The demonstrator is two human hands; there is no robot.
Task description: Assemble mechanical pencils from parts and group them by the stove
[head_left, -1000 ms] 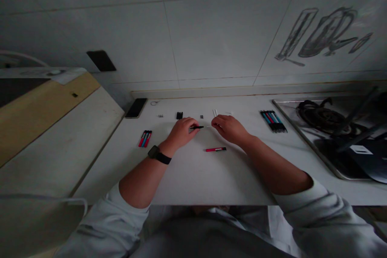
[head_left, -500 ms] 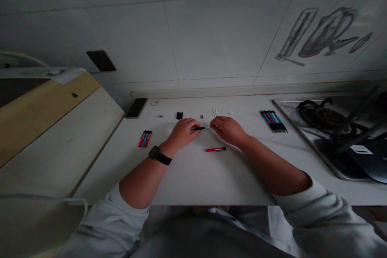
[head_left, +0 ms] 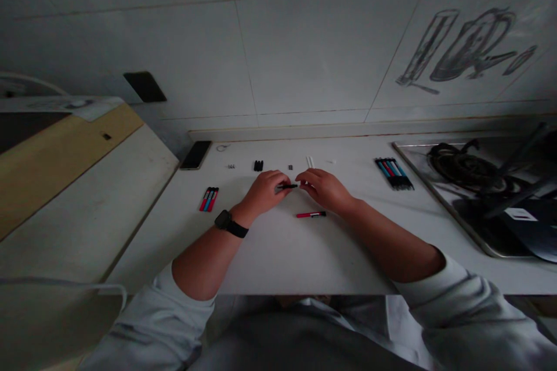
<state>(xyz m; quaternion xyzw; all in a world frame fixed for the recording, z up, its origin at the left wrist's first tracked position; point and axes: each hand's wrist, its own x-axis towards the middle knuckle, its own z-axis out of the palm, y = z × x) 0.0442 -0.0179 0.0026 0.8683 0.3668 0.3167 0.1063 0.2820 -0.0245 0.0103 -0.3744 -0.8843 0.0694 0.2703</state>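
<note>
My left hand (head_left: 263, 191) is closed round a small black pen part (head_left: 289, 186) that sticks out to the right. My right hand (head_left: 322, 188) is pinched on a thin white piece at that part's tip, so the two hands nearly touch. Both rest on the white counter (head_left: 278, 249). A red pen (head_left: 310, 214) lies on the counter just in front of my right hand. A black watch is on my left wrist.
Three red and blue pens (head_left: 209, 199) lie at the left, several more pens (head_left: 394, 173) at the right. Small black parts (head_left: 258, 166) and white tubes (head_left: 309, 161) sit behind my hands. A phone (head_left: 196, 155) lies at the back left. A gas hob (head_left: 478, 185) is on the right.
My right hand has moved left towards my left hand, closing the gap over the black pen part. My left hand has barely moved.
</note>
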